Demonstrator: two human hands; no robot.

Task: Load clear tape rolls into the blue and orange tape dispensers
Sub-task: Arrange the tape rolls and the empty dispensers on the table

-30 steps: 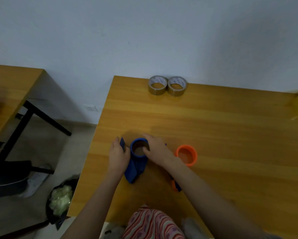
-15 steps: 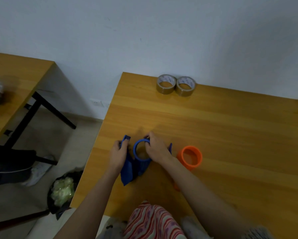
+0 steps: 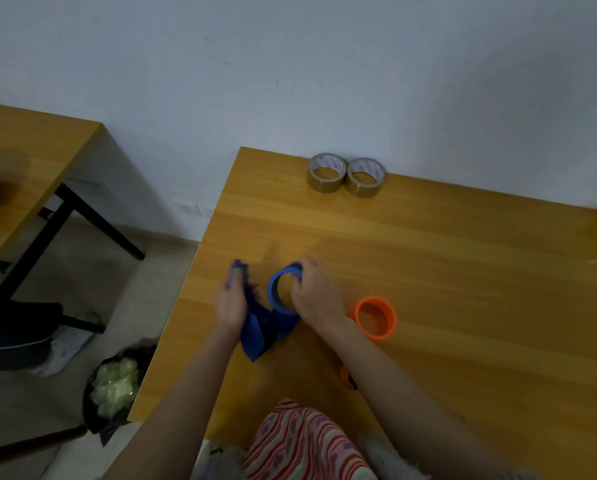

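- Presently, in the head view, the left hand (image 3: 229,303) grips the blue dispenser (image 3: 257,327) by its side plate, while the right hand (image 3: 316,296) pinches the rim of its ring (image 3: 273,289), near the tabletop's (image 3: 463,271) left edge.
- Its long axis runs from the person toward the wall, handle end nearest.
- Two rolls (image 3: 324,184) sit touching at the far edge, well apart from both hands, ahead and slightly right; the right hand is nearer and likelier to reach.
- The orange dispenser (image 3: 375,317) stands just beside the right wrist.
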